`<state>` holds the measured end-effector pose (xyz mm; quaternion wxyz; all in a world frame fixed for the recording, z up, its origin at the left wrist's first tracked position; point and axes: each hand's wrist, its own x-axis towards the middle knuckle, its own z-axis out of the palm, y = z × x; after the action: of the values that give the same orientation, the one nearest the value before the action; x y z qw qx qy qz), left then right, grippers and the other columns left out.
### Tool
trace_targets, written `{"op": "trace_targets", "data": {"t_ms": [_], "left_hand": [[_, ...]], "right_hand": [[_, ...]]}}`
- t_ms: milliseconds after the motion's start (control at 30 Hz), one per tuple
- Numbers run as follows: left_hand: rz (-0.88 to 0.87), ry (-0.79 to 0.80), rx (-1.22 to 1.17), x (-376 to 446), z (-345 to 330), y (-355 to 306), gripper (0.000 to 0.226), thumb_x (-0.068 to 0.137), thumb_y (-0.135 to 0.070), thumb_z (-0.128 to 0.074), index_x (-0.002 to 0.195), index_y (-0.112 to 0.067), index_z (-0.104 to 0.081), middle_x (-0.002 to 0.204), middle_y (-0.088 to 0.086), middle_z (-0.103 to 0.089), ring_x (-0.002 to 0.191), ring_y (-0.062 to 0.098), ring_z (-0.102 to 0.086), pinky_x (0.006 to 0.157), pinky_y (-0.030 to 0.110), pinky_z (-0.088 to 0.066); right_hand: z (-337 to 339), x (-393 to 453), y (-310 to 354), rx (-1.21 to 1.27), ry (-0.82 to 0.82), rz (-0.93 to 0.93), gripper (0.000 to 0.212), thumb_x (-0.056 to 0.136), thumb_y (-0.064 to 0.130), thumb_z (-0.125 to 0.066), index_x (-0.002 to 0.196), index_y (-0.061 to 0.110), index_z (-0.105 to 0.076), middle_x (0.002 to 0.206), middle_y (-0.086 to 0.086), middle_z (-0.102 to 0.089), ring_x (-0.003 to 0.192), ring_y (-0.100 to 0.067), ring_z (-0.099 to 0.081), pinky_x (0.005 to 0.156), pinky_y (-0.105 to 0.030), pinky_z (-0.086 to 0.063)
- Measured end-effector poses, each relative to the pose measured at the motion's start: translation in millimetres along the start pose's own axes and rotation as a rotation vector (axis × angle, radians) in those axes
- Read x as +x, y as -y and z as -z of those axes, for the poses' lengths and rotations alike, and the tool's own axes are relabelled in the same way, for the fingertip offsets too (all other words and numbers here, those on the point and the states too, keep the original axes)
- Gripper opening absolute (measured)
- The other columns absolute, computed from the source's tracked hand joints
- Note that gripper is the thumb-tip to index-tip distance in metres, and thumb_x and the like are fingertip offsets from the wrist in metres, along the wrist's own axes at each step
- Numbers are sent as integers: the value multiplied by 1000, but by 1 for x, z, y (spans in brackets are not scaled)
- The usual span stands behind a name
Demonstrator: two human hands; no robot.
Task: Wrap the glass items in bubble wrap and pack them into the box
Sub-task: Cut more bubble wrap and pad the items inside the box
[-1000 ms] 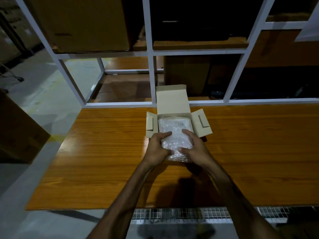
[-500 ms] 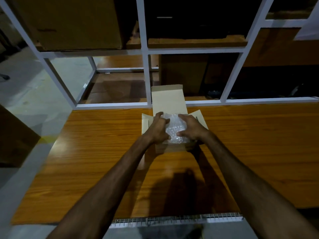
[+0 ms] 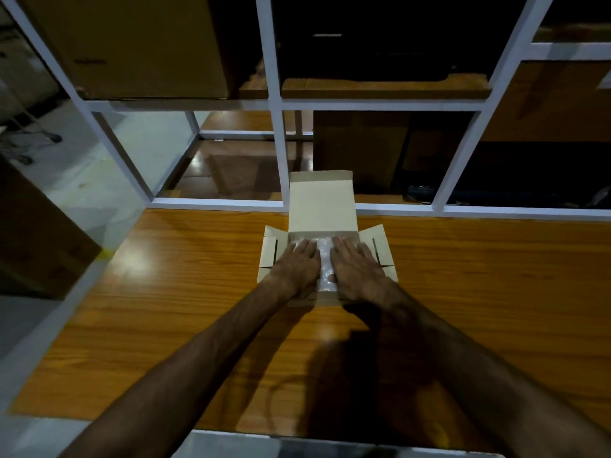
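Observation:
A small beige cardboard box (image 3: pixel 322 200) stands open at the far middle of the wooden table (image 3: pixel 165 309), its lid upright and its side flaps spread out. Inside it lies a bundle of clear bubble wrap (image 3: pixel 325 264); whatever it wraps is hidden. My left hand (image 3: pixel 297 267) lies flat on the bundle's left half, fingers straight. My right hand (image 3: pixel 355 267) lies flat on the right half, pressing down the same way. Only a narrow strip of wrap shows between the two hands.
A white metal shelf frame (image 3: pixel 276 153) rises along the table's far edge, with large cardboard boxes (image 3: pixel 132 44) and dark items on its shelves. A brown carton (image 3: pixel 36 233) stands on the floor at the left. A wire grid runs under the table's near edge.
The wrapped bundle went from in front of the box down into it. My hands, which gripped it with curled fingers, now lie flat on top of it.

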<state>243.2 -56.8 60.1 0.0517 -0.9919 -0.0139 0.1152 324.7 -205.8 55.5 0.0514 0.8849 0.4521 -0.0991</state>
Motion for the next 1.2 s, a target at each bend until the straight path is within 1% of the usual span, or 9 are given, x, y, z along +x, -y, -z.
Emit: {"op": "trace_targets", "data": {"t_ms": [100, 267, 333, 500, 733, 833, 967, 1100, 1200], "left_hand": [[1, 38, -45, 1, -9, 1, 77, 109, -29, -50, 165, 2, -6, 173, 26, -3, 162, 38, -4, 132, 50, -15], [-11, 43, -10, -2, -17, 1, 79, 112, -35, -42, 164, 2, 4, 173, 25, 7, 162, 37, 5, 130, 43, -1], [-27, 44, 18, 0, -19, 3, 81, 111, -39, -42, 164, 1, 5, 173, 25, 8, 162, 37, 5, 130, 43, 1], [-6, 52, 16, 5, -25, 7, 84, 109, -45, -43, 166, -6, 5, 175, 19, 7, 162, 34, 3, 129, 52, -6], [-1, 92, -17, 9, -17, 7, 90, 107, -47, -51, 166, -7, 3, 175, 17, 6, 162, 33, 2, 130, 52, -6], [3, 94, -13, 7, -14, 5, 91, 106, -47, -52, 166, -7, 4, 175, 17, 5, 163, 33, 2, 130, 52, -7], [13, 75, -44, 7, -8, 2, 93, 104, -43, -57, 166, -4, 0, 175, 19, 1, 162, 34, -1, 130, 50, -7], [16, 48, -80, 6, -12, -1, 97, 103, -47, -58, 166, -1, 0, 174, 23, -1, 162, 38, -3, 132, 50, -9], [9, 30, -86, 7, -17, 3, 98, 103, -50, -58, 166, -2, 0, 174, 22, -2, 162, 38, -4, 132, 49, -9]], "right_hand": [[-12, -1, -8, 46, 25, 57, 70, 112, 44, -32, 167, 17, 2, 174, -8, 12, 161, -26, 10, 129, -53, 3], [-22, 4, -11, 80, 3, 56, 68, 112, 50, -19, 167, 16, 0, 175, -7, 9, 162, -23, 8, 130, -53, 1], [-26, 7, -8, 72, 9, 38, 68, 112, 49, -20, 167, 15, 1, 175, -8, 9, 162, -25, 7, 130, -53, 2], [-28, 12, -4, 96, 56, 2, 70, 112, 48, -23, 167, 15, 4, 174, -8, 11, 162, -26, 7, 129, -53, 5], [-28, 18, -9, 91, 104, 15, 73, 111, 51, -24, 166, 13, 5, 175, -9, 8, 162, -25, 4, 129, -52, 5], [-21, 9, -7, 64, 72, 22, 71, 111, 47, -28, 166, 9, -4, 175, -13, -1, 162, -27, -2, 128, -55, 5], [-13, -27, -2, -7, -14, 19, 67, 108, 36, -41, 164, 9, -17, 174, -14, -13, 161, -29, -12, 126, -61, 9], [-17, -49, -3, 9, -5, 15, 75, 105, 32, -50, 165, 10, -12, 175, -12, -6, 161, -27, -10, 121, -69, 15], [-16, -49, 3, 74, 4, -17, 70, 108, 34, -43, 165, 11, -9, 175, -10, -3, 161, -25, -9, 116, -70, 18]]}}
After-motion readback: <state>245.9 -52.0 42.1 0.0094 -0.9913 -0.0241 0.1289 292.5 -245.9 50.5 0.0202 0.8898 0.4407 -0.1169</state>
